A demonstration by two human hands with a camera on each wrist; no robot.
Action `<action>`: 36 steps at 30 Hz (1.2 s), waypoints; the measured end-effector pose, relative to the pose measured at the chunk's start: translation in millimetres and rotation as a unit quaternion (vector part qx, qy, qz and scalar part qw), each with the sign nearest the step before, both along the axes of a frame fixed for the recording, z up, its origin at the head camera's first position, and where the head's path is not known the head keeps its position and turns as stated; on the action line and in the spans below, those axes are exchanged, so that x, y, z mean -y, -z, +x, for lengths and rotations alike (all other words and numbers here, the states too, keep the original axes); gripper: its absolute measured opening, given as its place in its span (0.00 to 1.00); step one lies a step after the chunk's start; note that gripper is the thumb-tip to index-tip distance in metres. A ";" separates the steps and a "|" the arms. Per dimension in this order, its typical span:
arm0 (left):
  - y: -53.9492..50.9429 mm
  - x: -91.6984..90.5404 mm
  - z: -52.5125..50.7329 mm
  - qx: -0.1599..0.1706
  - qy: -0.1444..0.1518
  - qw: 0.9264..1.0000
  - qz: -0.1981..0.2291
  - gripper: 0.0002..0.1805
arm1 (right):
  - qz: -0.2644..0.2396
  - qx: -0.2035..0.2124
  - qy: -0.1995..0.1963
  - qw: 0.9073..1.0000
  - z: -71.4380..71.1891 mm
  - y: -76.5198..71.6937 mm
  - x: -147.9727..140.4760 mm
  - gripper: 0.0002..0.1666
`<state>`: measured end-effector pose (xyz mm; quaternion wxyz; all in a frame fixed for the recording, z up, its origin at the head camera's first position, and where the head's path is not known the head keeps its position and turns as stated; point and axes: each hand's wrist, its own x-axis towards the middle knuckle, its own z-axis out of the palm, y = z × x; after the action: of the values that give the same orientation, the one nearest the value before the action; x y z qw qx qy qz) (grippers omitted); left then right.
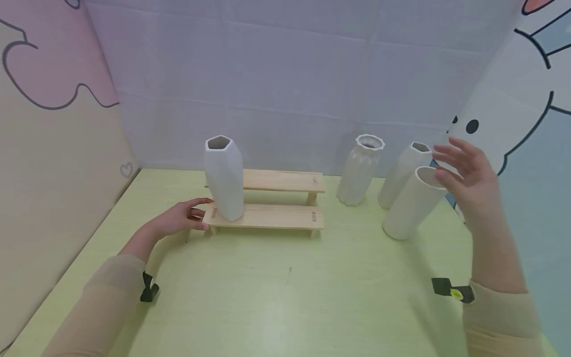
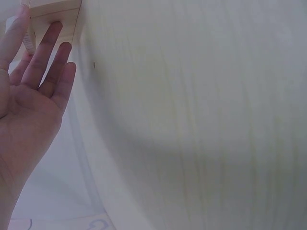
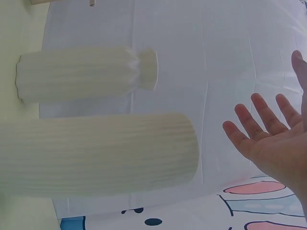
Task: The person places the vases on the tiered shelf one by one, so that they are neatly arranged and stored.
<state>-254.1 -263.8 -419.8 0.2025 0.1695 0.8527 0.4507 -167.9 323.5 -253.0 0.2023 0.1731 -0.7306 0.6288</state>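
At the left end of the front step of a light wooden stand, my left hand holds the end, thumb at the front edge and index finger toward the back. In the left wrist view the fingers reach to the stand's underside. A tall white faceted vase stands on that step, just beside the fingertips. My right hand hovers, fingers spread, by the rim of a white ribbed cylindrical vase. In the right wrist view a gap separates this hand from the vase.
Behind the cylindrical vase stands another white faceted vase. A white vase with a scalloped rim is left of it. The stand's higher back step lies near the back cloth. Printed cloths hang on both sides of the green table.
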 end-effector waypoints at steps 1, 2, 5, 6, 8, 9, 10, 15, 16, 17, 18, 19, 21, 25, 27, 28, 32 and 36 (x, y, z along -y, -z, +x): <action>0.1 -0.2 -0.3 0.000 0.000 1.000 0.000 0.44 | 0.009 0.008 0.017 1.000 1.2 0.0 -2.8 0.36; 0.1 -0.4 -0.6 -0.001 0.001 1.000 -0.001 0.44 | 0.013 0.012 0.028 0.999 1.6 0.6 -6.1 0.36; 0.1 -0.5 -1.1 -0.002 0.002 1.000 -0.003 0.45 | 0.004 0.021 0.048 0.999 2.1 3.3 -14.7 0.36; 0.1 -0.5 -1.1 -0.003 0.003 1.000 -0.005 0.45 | -0.004 0.023 0.052 0.998 2.0 4.5 -17.3 0.36; 0.2 -0.2 -1.1 -0.004 0.004 1.000 -0.009 0.45 | -0.017 0.026 0.060 0.998 1.6 6.8 -22.0 0.35; 0.4 0.0 -1.4 -0.004 0.005 1.000 -0.010 0.45 | -0.016 0.030 0.069 0.997 1.5 8.0 -24.1 0.35; 0.6 0.1 -1.6 -0.004 0.005 1.000 -0.010 0.45 | -0.001 0.040 0.087 0.995 1.6 9.4 -26.2 0.35; 2.6 0.7 -4.3 -0.001 0.002 1.000 -0.014 0.45 | 0.040 0.098 0.141 0.984 -0.3 18.1 -35.7 0.36; 2.9 0.7 -4.8 -0.002 0.001 1.000 -0.015 0.45 | 0.031 0.103 0.140 0.984 -1.3 20.6 -37.6 0.37; 3.1 0.7 -5.1 -0.004 0.003 1.000 -0.018 0.45 | 0.015 0.104 0.134 0.985 -2.6 23.1 -39.6 0.37; 3.2 0.3 -5.4 -0.003 0.000 1.000 -0.019 0.45 | 0.004 0.109 0.132 0.985 -3.9 25.8 -41.6 0.38; 3.2 0.1 -5.6 -0.004 -0.002 1.000 -0.022 0.46 | -0.006 0.112 0.132 0.985 -5.1 28.6 -43.4 0.38; 2.9 -0.5 -5.7 -0.006 0.001 1.000 -0.022 0.45 | -0.019 0.122 0.138 0.983 -7.6 34.3 -46.6 0.38; 1.4 -1.5 -4.7 -0.004 0.004 1.000 -0.015 0.45 | 0.030 0.148 0.181 0.972 -12.0 45.7 -51.2 0.38; 0.8 -1.6 -4.0 -0.004 0.008 1.000 -0.010 0.45 | 0.050 0.148 0.193 0.969 -14.5 51.5 -52.5 0.38; 0.7 -1.5 -3.6 -0.004 0.007 1.000 -0.009 0.45 | 0.064 0.147 0.200 0.967 -15.8 54.3 -53.0 0.38; 1.2 -0.9 -2.7 -0.001 0.002 1.000 -0.009 0.45 | 0.111 0.166 0.220 0.955 -19.8 63.8 -53.9 0.40; 1.7 -0.6 -2.6 0.005 -0.007 1.000 -0.011 0.45 | 0.128 0.199 0.217 0.947 -22.3 70.5 -54.0 0.42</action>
<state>-256.6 -263.1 -421.5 0.2050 0.1591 0.8579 0.4435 -190.2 377.5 -323.5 0.1604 -0.0934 -0.8504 0.4922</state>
